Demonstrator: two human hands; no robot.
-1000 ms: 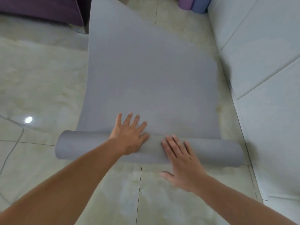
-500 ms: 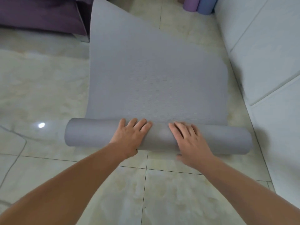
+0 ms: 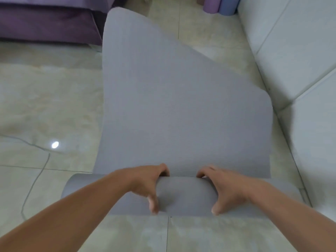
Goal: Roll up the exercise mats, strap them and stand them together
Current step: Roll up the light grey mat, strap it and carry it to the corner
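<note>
Grey exercise mat [image 3: 181,106] lies partly rolled on the tiled floor [image 3: 45,106] in front of me. Its roll [image 3: 183,195] sits crosswise, nearest the camera, and the unrolled sheet stretches away from it.

My left grip [image 3: 147,184] and right grip [image 3: 223,188] both clasp the roll near its middle, with a bare stretch of roll between them. The fingers are curled over the far side, where roll meets sheet, and the thumbs press the near face.

I watch the edges. The roll's right end comes close to the foot of the white padded panels [image 3: 300,60], so there is little room on that side. Its left end juts past the sheet's left edge onto open tile. A thin grey cable [image 3: 35,179] trails over the floor near that end, apart from it.

The sheet's left edge runs straight back to the corner of the purple sofa [image 3: 45,24]. The far edge slants down to a rounded corner just beside the panels. Bare tile shows beyond that slant. In the far right corner a lilac rolled mat [image 3: 211,4] and a blue rolled mat [image 3: 228,6] stand side by side against the panels.
</note>
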